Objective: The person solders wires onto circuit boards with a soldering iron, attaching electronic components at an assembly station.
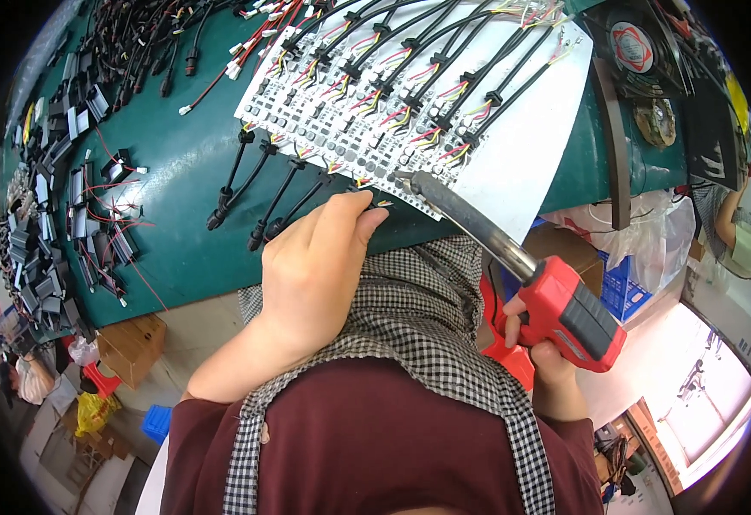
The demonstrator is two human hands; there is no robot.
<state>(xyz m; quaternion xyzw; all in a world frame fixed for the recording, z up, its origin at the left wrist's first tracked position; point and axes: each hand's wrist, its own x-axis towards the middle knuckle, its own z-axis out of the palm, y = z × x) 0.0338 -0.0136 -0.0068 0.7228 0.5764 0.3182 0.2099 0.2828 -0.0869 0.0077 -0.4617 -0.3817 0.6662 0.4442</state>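
A white circuit board panel (345, 142) full of small components lies on the green table. Black cables with coloured wire ends (403, 64) fan out from its far side, and several short black cables with connectors (283, 190) hang off its near edge. My left hand (311, 257) is closed in a pinch on a thin cable (381, 204) whose bare coloured wire tips show beyond the fingertips, beside the board's near edge; the rest of it is hidden by the hand. My right hand (549, 360) grips a red and black soldering gun (568, 313), its dark tip resting at or just over that edge.
Under the panel is a white sheet (536, 142). Dark metal clips (41, 249) and thin red wires (118, 219) lie on the left, with a heap of black cables (148, 43) behind. A solder spool (631, 45) and a round container (655, 122) stand at the right.
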